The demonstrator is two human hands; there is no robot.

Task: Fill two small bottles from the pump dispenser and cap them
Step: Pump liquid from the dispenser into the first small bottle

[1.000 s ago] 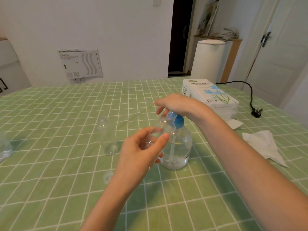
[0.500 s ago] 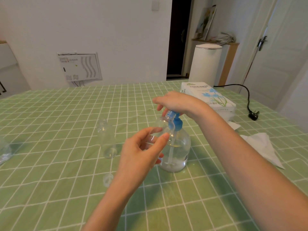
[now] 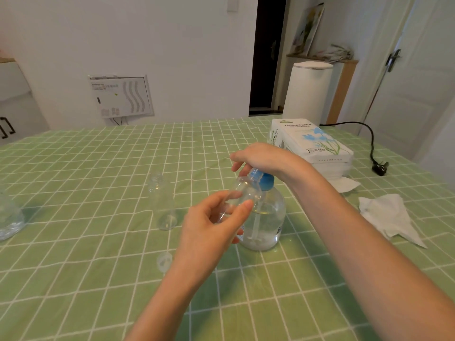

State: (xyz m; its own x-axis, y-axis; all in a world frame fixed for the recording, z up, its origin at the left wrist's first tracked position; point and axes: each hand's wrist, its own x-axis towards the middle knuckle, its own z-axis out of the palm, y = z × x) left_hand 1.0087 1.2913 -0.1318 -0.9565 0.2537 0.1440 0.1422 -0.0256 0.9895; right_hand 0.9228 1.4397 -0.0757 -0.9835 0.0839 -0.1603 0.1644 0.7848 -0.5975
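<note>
A clear pump dispenser (image 3: 267,217) with a blue pump head stands mid-table, partly filled with clear liquid. My right hand (image 3: 263,159) rests on top of the pump head, fingers bent down over it. My left hand (image 3: 211,227) grips a small clear bottle (image 3: 242,190), tilted with its mouth up at the blue nozzle. A second small clear bottle (image 3: 162,203) stands upright and uncapped to the left. A small clear cap (image 3: 164,260) lies on the cloth in front of it.
The table wears a green checked cloth (image 3: 98,242). A tissue paper pack (image 3: 310,146) lies at the back right, a crumpled tissue (image 3: 386,215) to the right, a black plug and cord (image 3: 380,168) beyond. A clear glass object (image 3: 8,217) sits at the left edge.
Both hands keep their hold on the pump and the small bottle. The view has tilted and shifted slightly; the blue pump head looks a little higher than one second ago.
</note>
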